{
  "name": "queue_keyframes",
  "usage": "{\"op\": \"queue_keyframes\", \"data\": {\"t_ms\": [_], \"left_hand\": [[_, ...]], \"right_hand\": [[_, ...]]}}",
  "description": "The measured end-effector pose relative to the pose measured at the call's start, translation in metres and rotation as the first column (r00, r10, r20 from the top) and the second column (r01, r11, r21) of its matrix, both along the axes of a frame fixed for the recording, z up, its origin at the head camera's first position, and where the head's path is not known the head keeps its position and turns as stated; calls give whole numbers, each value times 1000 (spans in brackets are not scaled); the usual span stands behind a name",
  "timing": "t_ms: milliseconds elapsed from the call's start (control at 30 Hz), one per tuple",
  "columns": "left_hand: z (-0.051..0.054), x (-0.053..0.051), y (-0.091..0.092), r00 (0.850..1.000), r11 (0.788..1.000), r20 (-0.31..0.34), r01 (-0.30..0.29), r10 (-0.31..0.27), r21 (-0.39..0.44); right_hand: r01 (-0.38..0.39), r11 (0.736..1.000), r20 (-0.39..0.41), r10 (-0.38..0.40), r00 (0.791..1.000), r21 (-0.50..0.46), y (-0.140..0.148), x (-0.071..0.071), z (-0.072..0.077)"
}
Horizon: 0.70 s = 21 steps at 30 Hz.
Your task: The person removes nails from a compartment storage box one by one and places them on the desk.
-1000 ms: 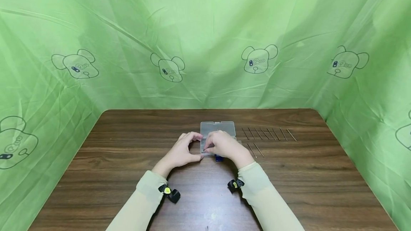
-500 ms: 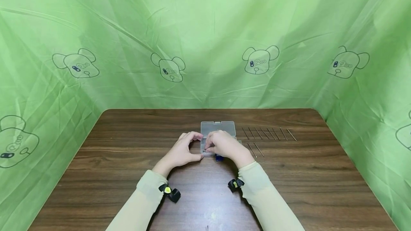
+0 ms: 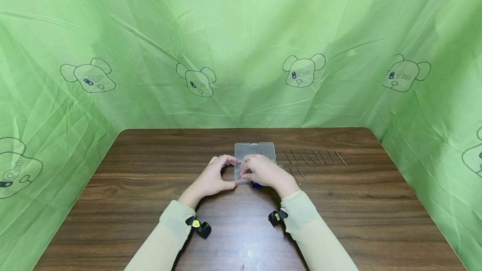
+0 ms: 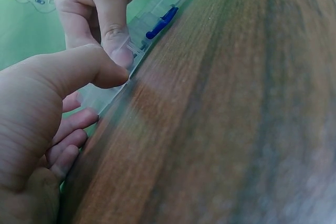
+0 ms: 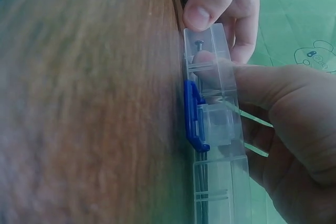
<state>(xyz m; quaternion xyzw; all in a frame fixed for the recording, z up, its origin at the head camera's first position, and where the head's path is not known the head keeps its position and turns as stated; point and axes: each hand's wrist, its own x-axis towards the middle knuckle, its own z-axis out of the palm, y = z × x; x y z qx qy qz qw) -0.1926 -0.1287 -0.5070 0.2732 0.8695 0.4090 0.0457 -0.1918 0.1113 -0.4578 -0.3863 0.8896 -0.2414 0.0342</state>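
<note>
Head view: little shift; work stays inside box (image 3: pixel 256 149). Left hand (image 3: pixel 211 179) grips it; for right hand (image 3: pixel 265 170), I cannot tell.

Box (image 3: pixel 248 150) on table (image 3: pixel 339 212), nails (image 3: pixel 310 157) right

Clear case (image 5: pixel 226 174): middle covered by right hand (image 3: pixel 263 171) in head view; one end cut off by right wrist view's bottom edge
Blue latch (image 5: pixel 189 114): partly hidden by right hand, head view
Grip of right hand: cannot be told
Left hand (image 4: pixel 31 108): cut off by left wrist view's left edge
Thin rods (image 3: pixel 341 158): end shapes too small to tell
Leftmost bear drawing (image 3: pixel 19 174): cut off, head view
Tabletop (image 4: pixel 236 171): foreground blurred, left wrist view
</note>
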Motion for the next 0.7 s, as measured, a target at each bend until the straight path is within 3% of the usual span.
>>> {"op": "queue_keyframes", "data": {"t_ms": [433,700], "left_hand": [[0,1,0,1000,1000,-4,-2,3,24],[1,2,1,1000,1000,-14,-10,10,8]], "right_hand": [[17,1000,73,-17,997,-4,2,-4,-3],[33,994,170,-15,985,-105,8,-4,2]]}}
